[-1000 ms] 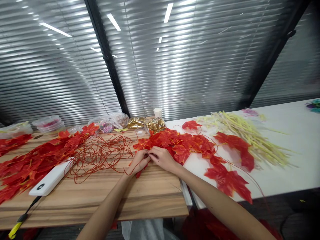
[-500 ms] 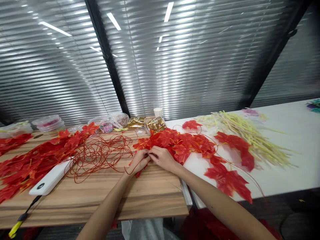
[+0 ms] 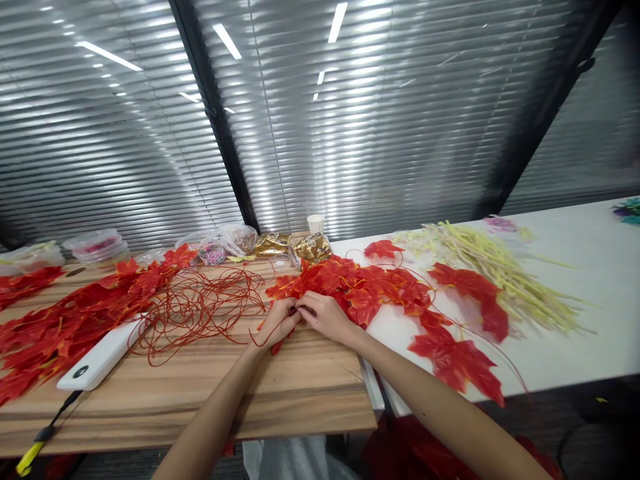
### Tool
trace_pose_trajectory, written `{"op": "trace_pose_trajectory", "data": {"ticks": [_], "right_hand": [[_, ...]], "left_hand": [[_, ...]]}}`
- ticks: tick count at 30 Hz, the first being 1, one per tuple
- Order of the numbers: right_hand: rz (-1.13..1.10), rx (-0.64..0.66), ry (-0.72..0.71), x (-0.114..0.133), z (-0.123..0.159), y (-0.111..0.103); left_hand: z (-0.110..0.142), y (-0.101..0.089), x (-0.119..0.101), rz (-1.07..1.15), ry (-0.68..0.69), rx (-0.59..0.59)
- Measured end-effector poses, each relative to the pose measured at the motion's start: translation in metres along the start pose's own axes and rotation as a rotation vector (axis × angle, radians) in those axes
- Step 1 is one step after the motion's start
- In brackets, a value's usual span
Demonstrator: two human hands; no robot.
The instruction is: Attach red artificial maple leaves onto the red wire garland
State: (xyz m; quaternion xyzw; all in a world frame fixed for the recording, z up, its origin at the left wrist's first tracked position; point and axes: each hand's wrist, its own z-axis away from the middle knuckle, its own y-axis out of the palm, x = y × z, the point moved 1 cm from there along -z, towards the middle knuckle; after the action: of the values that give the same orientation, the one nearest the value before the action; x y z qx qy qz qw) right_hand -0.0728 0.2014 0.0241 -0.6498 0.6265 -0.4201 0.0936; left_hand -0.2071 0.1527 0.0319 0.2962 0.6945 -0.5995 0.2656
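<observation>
My left hand (image 3: 281, 321) and my right hand (image 3: 324, 316) meet at the fingertips over the near edge of a pile of red artificial maple leaves (image 3: 380, 287). Both are closed in a pinch. A thin red cord (image 3: 256, 341) loops past my left wrist and runs into the left hand's grip. What the right fingers pinch is too small and covered to make out. Bits of red leaf show under the left hand. A tangled heap of red cord (image 3: 200, 303) lies to the left of my hands.
At left are a garland of red leaves (image 3: 100, 300) and a white power bank (image 3: 103, 357). Gold packets (image 3: 313, 249), a paper cup (image 3: 315, 224) and plastic tubs (image 3: 97, 245) line the back. Yellow strips (image 3: 500, 280) lie on the white table (image 3: 595, 293) at right.
</observation>
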Motion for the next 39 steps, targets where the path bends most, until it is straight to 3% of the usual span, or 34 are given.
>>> {"op": "trace_pose_trajectory", "data": {"ticks": [39], "right_hand": [[-0.006, 0.051, 0.042, 0.0038, -0.0011, -0.0053]], "left_hand": [[-0.0008, 0.0001, 0.0003, -0.118, 0.068, -0.034]]}}
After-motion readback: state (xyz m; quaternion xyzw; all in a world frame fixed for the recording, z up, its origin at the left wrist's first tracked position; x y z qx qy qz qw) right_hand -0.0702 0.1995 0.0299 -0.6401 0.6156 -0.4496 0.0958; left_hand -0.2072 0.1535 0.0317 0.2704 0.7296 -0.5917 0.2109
